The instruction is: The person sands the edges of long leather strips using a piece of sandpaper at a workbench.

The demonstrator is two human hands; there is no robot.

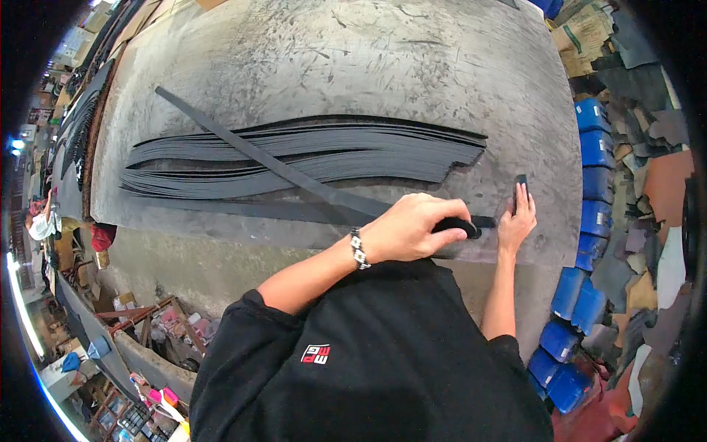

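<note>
Left hand (423, 227): grip closed, thumb and fingers pinching a black piece (458, 227), possibly the curled end of the long dark strip (280, 168). This strip slants across the stacked strips (317, 158) on the counter (412, 81). Right hand (518, 221): fingers extended along a small dark piece (521, 179); whether it is pinched cannot be told.

Can't fully see the black object (468, 227) in the left hand (421, 225), nor read labels (600, 110) on the blue containers (596, 183).
</note>
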